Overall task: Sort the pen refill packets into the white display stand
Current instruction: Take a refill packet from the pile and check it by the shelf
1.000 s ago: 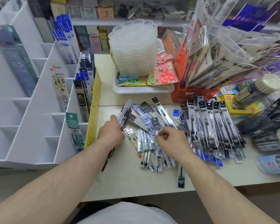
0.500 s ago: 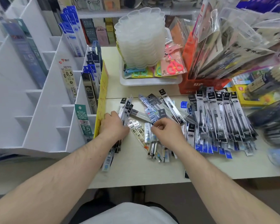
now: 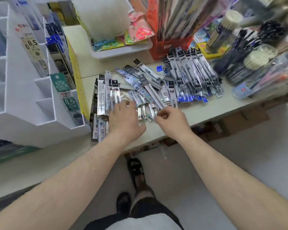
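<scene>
Loose pen refill packets [image 3: 140, 87] lie in a heap at the table's middle, and a neater row of black-headed packets [image 3: 193, 75] sits to their right. The white display stand [image 3: 23, 103] stands at the left, with a green 0.5 packet [image 3: 66, 95] and other packets in its slots. My left hand [image 3: 123, 118] lies flat with straight fingers on the heap, just right of a gathered stack of packets [image 3: 101, 100]. Near the front edge, my right hand [image 3: 171, 118] has curled fingers and pinches the lower end of a long pale packet [image 3: 154, 95].
A white tray [image 3: 121, 50] holding stacked clear containers and scissors packs stands behind the heap. An orange box [image 3: 171, 44] of hanging packs is at the back right. Bundled pens [image 3: 256, 58] crowd the right side. The table's front edge [image 3: 206, 117] runs just past my right hand.
The view has tipped downward. My left hand has shifted right, off the gathered stack and onto the loose heap. My right hand has drawn back toward the table edge.
</scene>
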Motion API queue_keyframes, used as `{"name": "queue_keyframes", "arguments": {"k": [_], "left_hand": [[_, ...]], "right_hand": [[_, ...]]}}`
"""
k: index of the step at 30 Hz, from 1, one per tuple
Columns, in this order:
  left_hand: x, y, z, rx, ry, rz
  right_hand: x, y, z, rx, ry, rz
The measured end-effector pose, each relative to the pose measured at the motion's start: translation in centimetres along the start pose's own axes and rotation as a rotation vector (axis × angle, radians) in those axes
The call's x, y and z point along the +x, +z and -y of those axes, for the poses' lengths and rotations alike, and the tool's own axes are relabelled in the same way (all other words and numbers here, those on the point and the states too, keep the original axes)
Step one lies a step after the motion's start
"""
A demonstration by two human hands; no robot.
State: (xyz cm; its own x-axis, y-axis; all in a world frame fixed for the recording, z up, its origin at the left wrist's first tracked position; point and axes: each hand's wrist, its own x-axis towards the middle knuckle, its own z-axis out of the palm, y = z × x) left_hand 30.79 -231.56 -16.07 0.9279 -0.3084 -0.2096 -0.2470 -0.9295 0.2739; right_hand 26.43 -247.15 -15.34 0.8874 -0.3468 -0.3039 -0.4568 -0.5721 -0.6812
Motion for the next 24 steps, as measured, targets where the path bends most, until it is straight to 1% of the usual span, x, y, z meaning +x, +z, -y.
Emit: {"name": "queue_keyframes", "arguments": {"k": [7, 10, 12, 14, 17, 19, 20, 21, 24], "left_hand": [[-5.5, 3.8, -3.8, -0.123, 0.316, 0.011], [-7.1, 6.5, -5.5, -0.148, 0.471, 0.016], [-8.0, 9.1, -6.6, -0.121, 0.523, 0.089], [-8.4, 12.2, -7.3, -0.034, 0.519, 0.211], [-7.3, 18.7, -7.2, 0.094, 0.438, 0.441], [-5.4, 24.0, -6.8, 0.077, 0.346, 0.627], [-4.4, 27.0, -6.5, 0.072, 0.326, 0.687], [-3.4, 30.0, -6.3, 0.098, 0.315, 0.707], [-0.8, 38.8, -5.8, 0.18, 0.297, 0.702]], "right_hand": [[-5.1, 0.1, -5.6, 0.071, 0.092, -0.19], [-6.7, 0.5, -9.2, 0.099, 0.158, -0.181], [-7.2, 1.0, -12.8, 0.077, 0.218, -0.151], [-7.1, 2.2, -17.6, -0.014, 0.305, -0.073], [-5.6, 5.9, -26.4, -0.163, 0.414, 0.099], [-3.7, 9.5, -32.8, -0.21, 0.427, 0.189], [-2.5, 11.6, -36.1, -0.238, 0.424, 0.223], [-1.3, 13.8, -39.3, -0.275, 0.417, 0.259], [1.9, 20.4, -48.0, -0.399, 0.409, 0.35]]}}
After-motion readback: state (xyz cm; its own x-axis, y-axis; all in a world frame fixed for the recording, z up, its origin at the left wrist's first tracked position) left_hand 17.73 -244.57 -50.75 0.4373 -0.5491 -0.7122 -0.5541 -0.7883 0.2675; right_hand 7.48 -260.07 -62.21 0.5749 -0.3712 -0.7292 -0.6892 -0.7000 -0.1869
